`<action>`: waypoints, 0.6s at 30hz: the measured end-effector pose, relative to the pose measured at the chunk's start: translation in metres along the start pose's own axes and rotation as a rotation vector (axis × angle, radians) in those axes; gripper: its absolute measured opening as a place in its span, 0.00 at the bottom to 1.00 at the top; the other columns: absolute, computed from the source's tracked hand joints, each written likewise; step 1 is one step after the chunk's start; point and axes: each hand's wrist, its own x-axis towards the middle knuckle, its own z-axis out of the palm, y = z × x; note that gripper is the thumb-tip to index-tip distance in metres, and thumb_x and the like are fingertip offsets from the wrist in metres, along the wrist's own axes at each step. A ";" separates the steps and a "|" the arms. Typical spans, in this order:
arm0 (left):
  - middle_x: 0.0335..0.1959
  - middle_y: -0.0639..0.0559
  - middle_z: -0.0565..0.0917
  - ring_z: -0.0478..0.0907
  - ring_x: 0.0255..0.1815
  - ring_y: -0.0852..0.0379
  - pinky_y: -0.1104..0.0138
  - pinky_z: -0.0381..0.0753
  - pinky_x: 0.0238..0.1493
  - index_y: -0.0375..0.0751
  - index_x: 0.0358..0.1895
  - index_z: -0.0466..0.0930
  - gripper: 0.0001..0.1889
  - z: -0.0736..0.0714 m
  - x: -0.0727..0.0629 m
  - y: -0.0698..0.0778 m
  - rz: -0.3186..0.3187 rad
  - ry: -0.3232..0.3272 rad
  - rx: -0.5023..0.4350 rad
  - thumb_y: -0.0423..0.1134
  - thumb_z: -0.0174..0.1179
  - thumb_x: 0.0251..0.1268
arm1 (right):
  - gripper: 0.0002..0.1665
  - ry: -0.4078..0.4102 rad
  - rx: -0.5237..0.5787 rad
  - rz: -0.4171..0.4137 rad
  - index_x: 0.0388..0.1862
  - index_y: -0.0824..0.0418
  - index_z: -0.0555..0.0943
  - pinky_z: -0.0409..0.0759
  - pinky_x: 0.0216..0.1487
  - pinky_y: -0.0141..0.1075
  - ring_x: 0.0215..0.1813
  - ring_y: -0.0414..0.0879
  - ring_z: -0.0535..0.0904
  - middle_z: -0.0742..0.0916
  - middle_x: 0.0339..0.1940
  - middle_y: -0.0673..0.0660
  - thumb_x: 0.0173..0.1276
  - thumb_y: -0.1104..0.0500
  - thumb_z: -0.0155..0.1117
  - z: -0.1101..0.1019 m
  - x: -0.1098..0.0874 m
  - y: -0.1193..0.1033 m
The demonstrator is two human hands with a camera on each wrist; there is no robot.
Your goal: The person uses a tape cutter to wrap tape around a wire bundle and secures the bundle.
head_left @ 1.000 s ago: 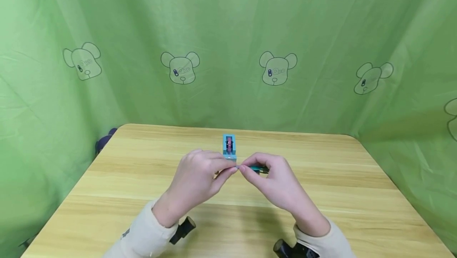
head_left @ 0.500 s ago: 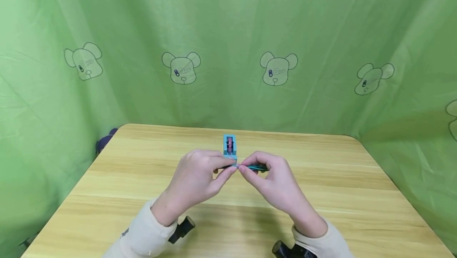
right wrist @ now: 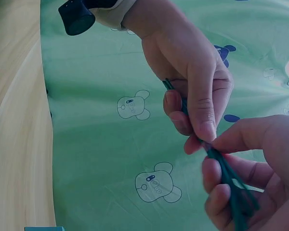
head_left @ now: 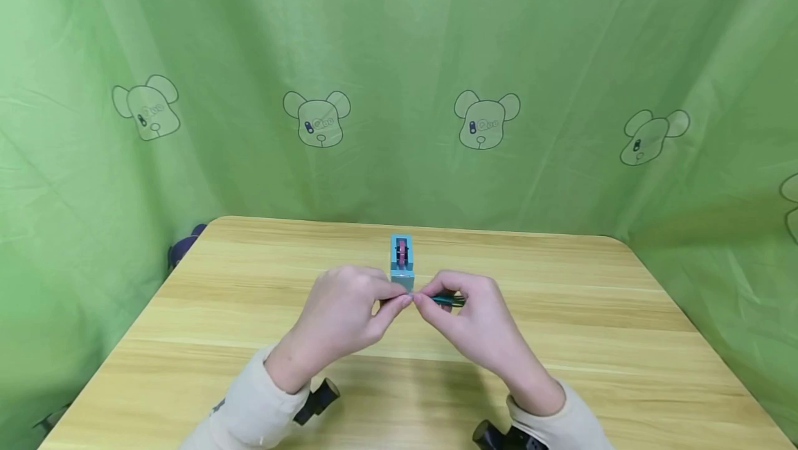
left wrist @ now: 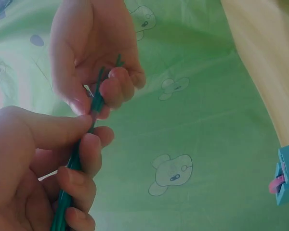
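Both hands hold one bundle of thin green strands (right wrist: 238,207) up over the table, fingertips meeting at its narrow middle. My left hand (head_left: 349,304) pinches it between thumb and index finger; in the left wrist view the other fingers curl round the thicker green length (left wrist: 62,204). From the right, my right hand (head_left: 480,315) pinches the same spot with thumb and forefinger, and loose strand ends stick out past its fingers. A small pale pinkish patch shows at the pinch point. Just beyond the fingertips stands a blue tape dispenser (head_left: 402,256) with a pink roll inside.
The wooden table (head_left: 561,284) has rounded far corners. A green curtain (head_left: 399,173) with bear-head drawings hangs behind and to both sides. A purple object (head_left: 183,248) peeks out past the table's left edge. Black cameras (head_left: 318,401) sit at the cuffs.
Both hands have come slightly lower and nearer, uncovering more of the tape dispenser's front. The green strands under the left index finger no longer show in the head view. The pinch stays.
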 end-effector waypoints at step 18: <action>0.26 0.61 0.85 0.72 0.19 0.68 0.74 0.69 0.20 0.49 0.33 0.91 0.04 0.004 -0.003 -0.006 0.096 0.064 0.081 0.43 0.69 0.62 | 0.12 -0.223 0.092 0.147 0.30 0.52 0.85 0.67 0.19 0.32 0.19 0.40 0.68 0.81 0.20 0.49 0.74 0.51 0.61 -0.006 0.005 0.006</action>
